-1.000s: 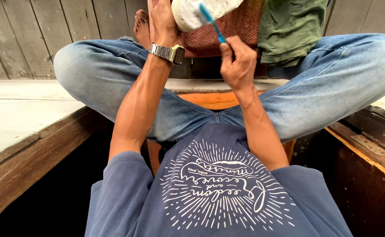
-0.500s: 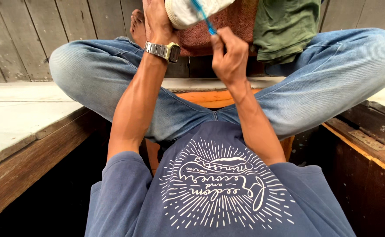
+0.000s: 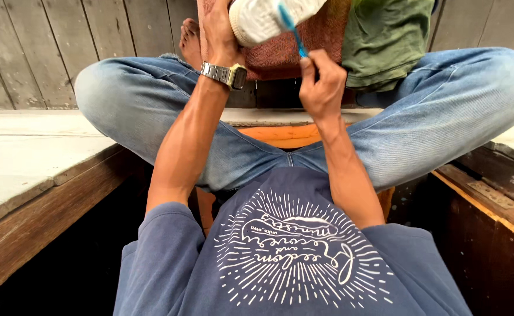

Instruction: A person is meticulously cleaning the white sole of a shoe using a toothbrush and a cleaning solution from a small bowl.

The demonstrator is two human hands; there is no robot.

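My left hand [image 3: 217, 30], with a metal wristwatch [image 3: 224, 74] on the wrist, grips a white shoe [image 3: 268, 19] at the top of the head view. My right hand [image 3: 322, 83] is closed around a blue toothbrush [image 3: 292, 30], whose upper end lies against the shoe's side. Both arms reach forward over my crossed legs in light blue jeans [image 3: 151, 105]. The top of the shoe is cut off by the frame edge.
A reddish woven cloth [image 3: 280, 55] and a green cloth [image 3: 386, 41] lie behind the shoe. An orange seat [image 3: 280, 137] shows under my legs. Pale wooden platforms [image 3: 28, 158] flank me, with a plank wall [image 3: 63, 41] behind and a bare foot [image 3: 190, 36].
My right hand and the toothbrush have shifted slightly along the shoe, down and then back up. My left hand keeps its hold on the shoe.
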